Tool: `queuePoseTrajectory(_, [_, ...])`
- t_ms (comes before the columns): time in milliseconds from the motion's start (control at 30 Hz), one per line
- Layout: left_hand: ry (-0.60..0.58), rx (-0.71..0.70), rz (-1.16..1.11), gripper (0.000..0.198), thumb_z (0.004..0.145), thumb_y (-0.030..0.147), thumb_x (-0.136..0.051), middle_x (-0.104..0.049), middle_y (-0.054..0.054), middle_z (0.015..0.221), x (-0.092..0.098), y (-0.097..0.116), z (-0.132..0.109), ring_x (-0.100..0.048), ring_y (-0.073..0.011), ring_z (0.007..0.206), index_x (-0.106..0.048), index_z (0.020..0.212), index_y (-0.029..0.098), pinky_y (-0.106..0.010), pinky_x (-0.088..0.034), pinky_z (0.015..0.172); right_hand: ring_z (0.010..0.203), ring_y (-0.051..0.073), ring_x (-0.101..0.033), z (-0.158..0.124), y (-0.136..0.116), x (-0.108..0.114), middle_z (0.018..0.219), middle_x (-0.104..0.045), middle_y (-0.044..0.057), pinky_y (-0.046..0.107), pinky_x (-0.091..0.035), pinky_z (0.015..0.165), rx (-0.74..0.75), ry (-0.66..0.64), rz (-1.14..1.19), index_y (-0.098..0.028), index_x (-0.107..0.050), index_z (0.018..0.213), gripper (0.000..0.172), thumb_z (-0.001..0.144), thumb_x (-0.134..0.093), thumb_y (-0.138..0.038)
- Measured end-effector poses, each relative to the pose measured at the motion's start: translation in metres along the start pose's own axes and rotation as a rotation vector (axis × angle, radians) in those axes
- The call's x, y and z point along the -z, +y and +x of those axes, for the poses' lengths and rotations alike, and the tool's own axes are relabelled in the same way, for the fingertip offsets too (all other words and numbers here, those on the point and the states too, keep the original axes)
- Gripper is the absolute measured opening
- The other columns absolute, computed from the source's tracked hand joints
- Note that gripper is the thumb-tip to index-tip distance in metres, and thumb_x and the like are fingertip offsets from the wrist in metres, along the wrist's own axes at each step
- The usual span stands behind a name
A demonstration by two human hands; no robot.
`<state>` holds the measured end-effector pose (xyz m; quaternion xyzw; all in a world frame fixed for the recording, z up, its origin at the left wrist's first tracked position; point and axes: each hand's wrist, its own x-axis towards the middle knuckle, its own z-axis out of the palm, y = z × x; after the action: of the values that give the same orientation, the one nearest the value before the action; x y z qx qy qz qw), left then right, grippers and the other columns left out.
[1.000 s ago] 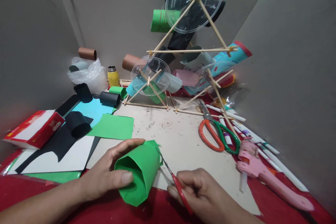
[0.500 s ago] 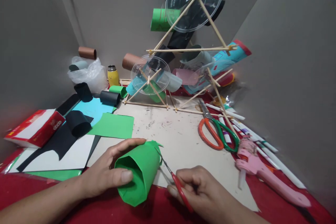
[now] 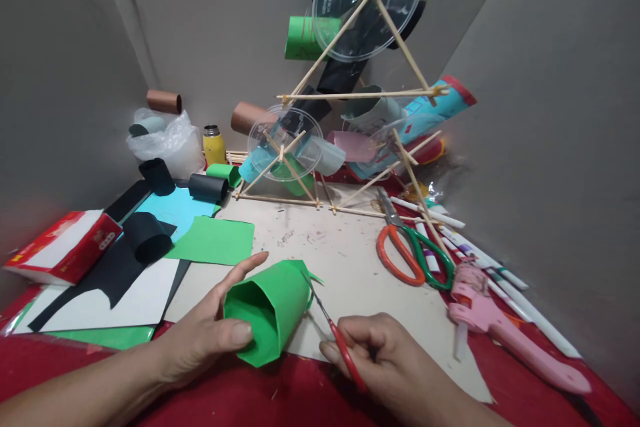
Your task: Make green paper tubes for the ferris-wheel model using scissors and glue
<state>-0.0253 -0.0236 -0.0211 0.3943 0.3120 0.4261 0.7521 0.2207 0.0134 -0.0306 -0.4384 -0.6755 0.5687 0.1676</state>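
A green paper tube with a wide opening towards me lies tilted in my left hand. My left thumb rests at its open rim, and the index finger is stretched out beyond the far side. Small red-handled scissors are in my right hand, fingers curled round the handles. Their blades reach the tube's far right edge, where a thin green strip sticks out. The lower fingers of my left hand are hidden behind the tube.
Stick frames with clear plastic discs and paper tubes stand at the back. To the right lie large orange-and-green scissors, a pink glue gun and white sticks. Coloured paper and a red box are on the left.
The tube has tipped and shifted slightly up and right, and my left index finger has lifted away from it. The scissors stay at its edge, their handles slightly higher.
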Motion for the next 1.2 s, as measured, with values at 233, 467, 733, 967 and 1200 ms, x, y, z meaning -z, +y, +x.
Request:
queuePoseTrajectory(233, [0.019,-0.036,0.208,0.089,0.071,0.053,-0.076,-0.053,-0.015,0.139,0.002,0.007,0.000,-0.046,-0.0428,0.129,-0.037,0.145,0.024,-0.060,-0.030,0.107,0.049,0.008,-0.020,-0.001,0.000,-0.001,0.048,-0.021,-0.009,0.025,-0.017,0.045,-0.013,-0.004,-0.011,-0.023,-0.026,0.049,0.056,0.076,-0.064,-0.054])
queuePoseTrajectory(467, [0.001,-0.059,0.273,0.089,0.071,0.057,-0.075,-0.049,-0.016,0.144,0.005,0.008,0.001,-0.044,-0.0431,0.130,-0.038,0.144,0.023,-0.059,-0.031,0.107,0.049,0.008,-0.020,-0.001,0.002,-0.003,0.048,-0.021,-0.009,0.025,-0.018,0.045,-0.039,0.004,-0.029,-0.023,-0.027,0.051,0.051,0.074,-0.065,-0.049])
queuePoseTrajectory(733, [-0.026,-0.039,0.203,0.086,0.075,0.055,-0.069,-0.048,-0.019,0.144,0.000,0.010,0.001,-0.047,-0.0435,0.128,-0.034,0.145,0.021,-0.061,-0.032,0.105,0.050,0.008,-0.023,-0.002,-0.006,0.000,0.048,-0.024,-0.009,0.024,-0.019,0.047,-0.079,-0.063,0.002,-0.022,-0.029,0.050,0.052,0.072,-0.067,-0.050])
queuePoseTrajectory(967, [-0.023,-0.026,0.372,0.086,0.074,0.057,-0.070,-0.047,-0.015,0.147,0.004,0.015,-0.001,-0.043,-0.0424,0.132,-0.036,0.146,0.024,-0.058,-0.031,0.107,0.049,0.008,-0.024,-0.002,-0.007,-0.001,0.048,-0.022,-0.009,0.024,-0.019,0.046,-0.089,-0.055,0.002,-0.022,-0.028,0.050,0.051,0.073,-0.066,-0.047])
queuePoseTrajectory(1200, [-0.032,-0.034,0.389,0.086,0.074,0.060,-0.069,-0.047,-0.014,0.148,0.006,0.014,-0.001,-0.043,-0.0424,0.133,-0.037,0.145,0.025,-0.058,-0.033,0.107,0.048,0.007,-0.022,-0.002,-0.004,-0.001,0.048,-0.021,-0.009,0.024,-0.018,0.045,-0.060,-0.050,0.001,-0.022,-0.026,0.049,0.057,0.073,-0.067,-0.053])
